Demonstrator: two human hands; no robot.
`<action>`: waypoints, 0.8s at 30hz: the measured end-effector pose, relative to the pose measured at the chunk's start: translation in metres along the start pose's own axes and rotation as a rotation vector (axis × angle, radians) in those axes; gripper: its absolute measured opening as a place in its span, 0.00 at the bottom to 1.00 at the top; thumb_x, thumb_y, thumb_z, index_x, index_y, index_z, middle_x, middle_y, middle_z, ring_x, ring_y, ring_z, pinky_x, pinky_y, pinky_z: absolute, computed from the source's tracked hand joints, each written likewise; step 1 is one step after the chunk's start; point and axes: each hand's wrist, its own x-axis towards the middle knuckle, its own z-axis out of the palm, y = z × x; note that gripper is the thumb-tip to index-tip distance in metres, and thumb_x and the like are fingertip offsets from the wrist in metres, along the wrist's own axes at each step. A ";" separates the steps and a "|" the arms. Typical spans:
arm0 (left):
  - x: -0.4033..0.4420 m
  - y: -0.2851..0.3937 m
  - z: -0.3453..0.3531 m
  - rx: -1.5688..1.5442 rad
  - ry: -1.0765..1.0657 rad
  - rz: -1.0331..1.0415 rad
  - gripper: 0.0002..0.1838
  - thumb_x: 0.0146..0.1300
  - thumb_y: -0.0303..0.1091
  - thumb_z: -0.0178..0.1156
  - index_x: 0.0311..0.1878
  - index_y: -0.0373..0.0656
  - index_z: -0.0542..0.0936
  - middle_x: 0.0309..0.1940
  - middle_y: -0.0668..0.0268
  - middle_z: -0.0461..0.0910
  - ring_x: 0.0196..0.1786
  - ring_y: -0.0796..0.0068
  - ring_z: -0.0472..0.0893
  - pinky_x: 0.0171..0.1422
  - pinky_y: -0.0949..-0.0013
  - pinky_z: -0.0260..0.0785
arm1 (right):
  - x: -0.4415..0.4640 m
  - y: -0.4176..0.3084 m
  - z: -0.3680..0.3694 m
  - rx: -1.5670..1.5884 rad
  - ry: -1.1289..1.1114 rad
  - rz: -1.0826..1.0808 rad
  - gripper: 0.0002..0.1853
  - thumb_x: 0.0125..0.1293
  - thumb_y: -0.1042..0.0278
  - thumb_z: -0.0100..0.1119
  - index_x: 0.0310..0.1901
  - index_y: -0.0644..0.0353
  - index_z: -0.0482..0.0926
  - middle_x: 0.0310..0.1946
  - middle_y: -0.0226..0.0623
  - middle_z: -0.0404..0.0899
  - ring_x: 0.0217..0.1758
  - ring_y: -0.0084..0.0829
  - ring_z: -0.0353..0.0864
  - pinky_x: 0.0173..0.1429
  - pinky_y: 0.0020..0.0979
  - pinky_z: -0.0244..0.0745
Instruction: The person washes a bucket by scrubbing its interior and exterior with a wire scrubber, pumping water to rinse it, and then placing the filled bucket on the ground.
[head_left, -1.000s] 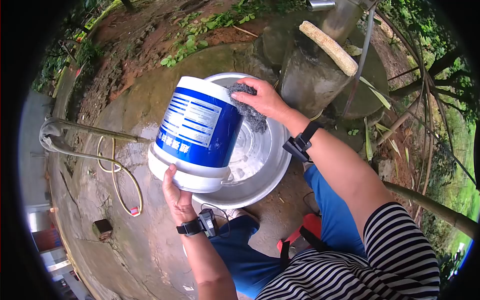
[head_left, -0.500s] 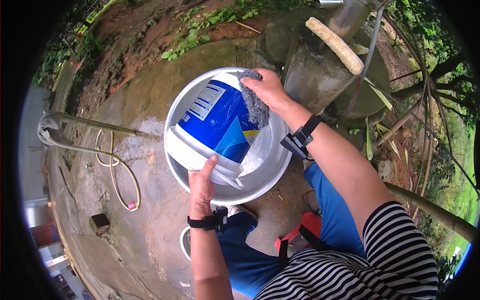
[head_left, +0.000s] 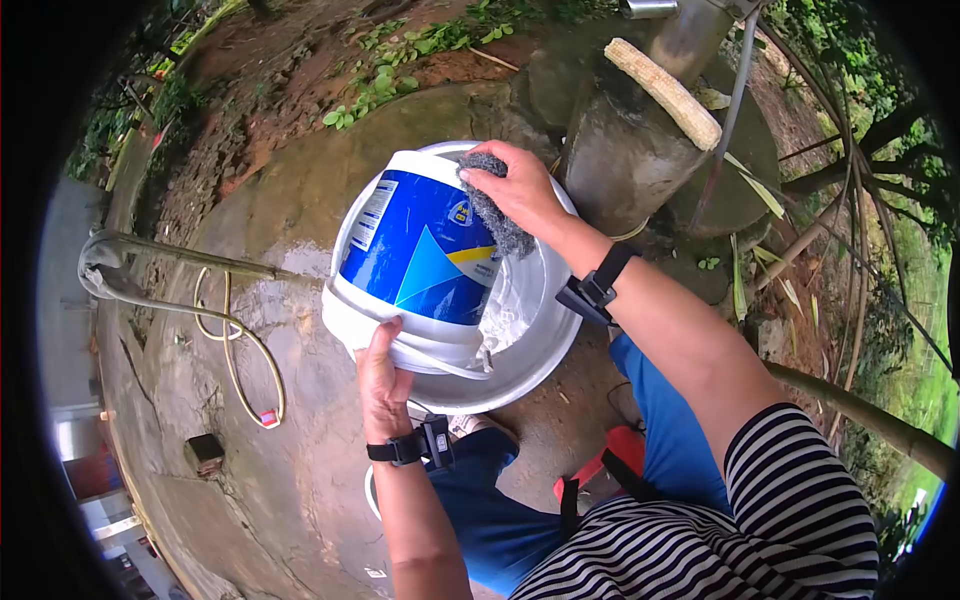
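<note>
A white plastic bucket with a blue printed label (head_left: 400, 240) lies tilted over a round metal basin (head_left: 545, 340). My left hand (head_left: 383, 385) grips the bucket's rim end, thumb on top and fingers partly hidden beneath. A grey scouring pad (head_left: 493, 205) is in my right hand (head_left: 515, 190), pressed against the bucket's side near its base. The bucket's thin white handle hangs by the rim. Some whitish wet stuff shows in the basin beside the bucket.
A pale corn cob (head_left: 663, 93) rests on a concrete block (head_left: 630, 150) at the upper right. To the left, a hose (head_left: 235, 360) curls on the wet concrete near a pole (head_left: 200, 255). A small dark block (head_left: 205, 450) lies lower left.
The bucket has turned about its length, so the label's triangle and logo show more, and it has shifted slightly left. Both hands moved a little left with it.
</note>
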 end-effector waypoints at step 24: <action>0.002 -0.007 -0.002 -0.187 0.081 -0.064 0.31 0.58 0.31 0.67 0.66 0.41 0.72 0.59 0.62 0.78 0.61 0.60 0.77 0.71 0.52 0.67 | -0.021 -0.013 0.049 -0.012 0.216 -0.145 0.14 0.65 0.72 0.66 0.52 0.61 0.80 0.53 0.41 0.82 0.62 0.45 0.78 0.68 0.40 0.71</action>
